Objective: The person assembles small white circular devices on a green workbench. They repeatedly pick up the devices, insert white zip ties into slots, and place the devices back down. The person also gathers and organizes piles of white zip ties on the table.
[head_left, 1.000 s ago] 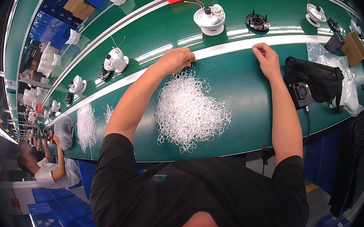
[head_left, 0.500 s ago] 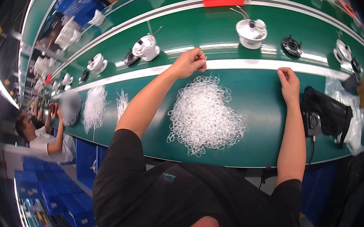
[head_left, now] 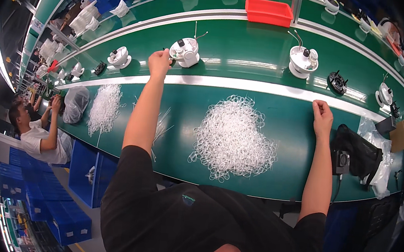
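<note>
My left hand [head_left: 159,63] is stretched over the far strip of the bench, fingers closed at a black round part, mostly covered by the hand. Right beside it stands a white dome-shaped housing [head_left: 186,52] with wires sticking up. My right hand [head_left: 323,119] hovers near the white strip at the right, its fingers curled together; anything between them is too small to make out. Between my arms lies a heap of white looped ties [head_left: 235,139]. A few straight white ties [head_left: 162,129] lie just right of my left forearm.
Another white housing [head_left: 303,62] and a black ring-shaped part [head_left: 337,82] stand at the far right. A red tray [head_left: 269,12] sits behind. Nearer are a black bag [head_left: 360,153] and a second white pile [head_left: 105,109]. A co-worker [head_left: 40,135] sits at the left.
My left hand has moved from above the heap, left and away, to the black part by the housing. The view has shifted; my right hand keeps nearly the same pose.
</note>
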Motion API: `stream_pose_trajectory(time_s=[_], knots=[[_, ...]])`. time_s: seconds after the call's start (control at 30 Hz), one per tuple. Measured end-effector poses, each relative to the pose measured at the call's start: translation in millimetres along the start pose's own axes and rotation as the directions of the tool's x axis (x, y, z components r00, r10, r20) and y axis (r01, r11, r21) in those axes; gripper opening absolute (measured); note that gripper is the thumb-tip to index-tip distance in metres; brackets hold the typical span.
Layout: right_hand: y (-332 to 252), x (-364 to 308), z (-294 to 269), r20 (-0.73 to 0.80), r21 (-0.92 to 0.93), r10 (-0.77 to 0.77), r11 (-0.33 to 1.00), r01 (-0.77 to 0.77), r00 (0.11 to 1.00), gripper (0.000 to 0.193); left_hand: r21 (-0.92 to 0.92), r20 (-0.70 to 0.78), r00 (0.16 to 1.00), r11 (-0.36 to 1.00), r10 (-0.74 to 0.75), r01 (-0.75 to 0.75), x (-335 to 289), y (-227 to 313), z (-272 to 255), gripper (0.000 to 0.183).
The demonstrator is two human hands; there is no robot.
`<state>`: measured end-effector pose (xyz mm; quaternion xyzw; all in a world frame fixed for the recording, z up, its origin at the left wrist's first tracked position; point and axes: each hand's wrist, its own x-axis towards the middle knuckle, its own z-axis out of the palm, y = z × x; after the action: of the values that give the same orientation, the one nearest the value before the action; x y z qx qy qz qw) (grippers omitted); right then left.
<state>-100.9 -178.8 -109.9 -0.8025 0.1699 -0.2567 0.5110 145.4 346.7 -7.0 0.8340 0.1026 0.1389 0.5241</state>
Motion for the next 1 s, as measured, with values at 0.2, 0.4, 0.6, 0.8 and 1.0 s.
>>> stream_pose_trajectory(time_s=[0.2,0.4,0.6,0.8,1.0], knots=[[-0.4,0.9,1.0,-0.020,-0.039,-0.034,0.999,0.033,0.999,0.022,-0.071,0.221,0.964,0.983,-0.151,0.170,38.7,-28.7,28.5,0.030],[-38.4,-4.4,9.0,0.080,0.050,-0.050,0.998,0.046,0.996,0.031,-0.196,0.289,0.953,0.968,-0.095,0.156,2.6,2.5,53.3,0.025],[-141.9,-20.6,55.8,0.422,0.316,0.017,0.934,-0.165,0.907,0.064,-0.319,0.564,0.825,0.929,0.027,0.188,-102.6,71.9,91.9,0.030],[-135.7,-15.8,47.6,0.366,0.573,0.082,0.765,-0.294,0.927,0.054,-0.217,0.783,0.615,0.968,0.094,0.128,-187.1,105.2,135.5,0.027],[-110.7,-20.1,15.3,0.215,0.530,0.077,0.828,-0.183,0.974,0.016,-0.194,0.837,0.541,0.967,0.076,0.165,-221.6,109.4,170.7,0.025]])
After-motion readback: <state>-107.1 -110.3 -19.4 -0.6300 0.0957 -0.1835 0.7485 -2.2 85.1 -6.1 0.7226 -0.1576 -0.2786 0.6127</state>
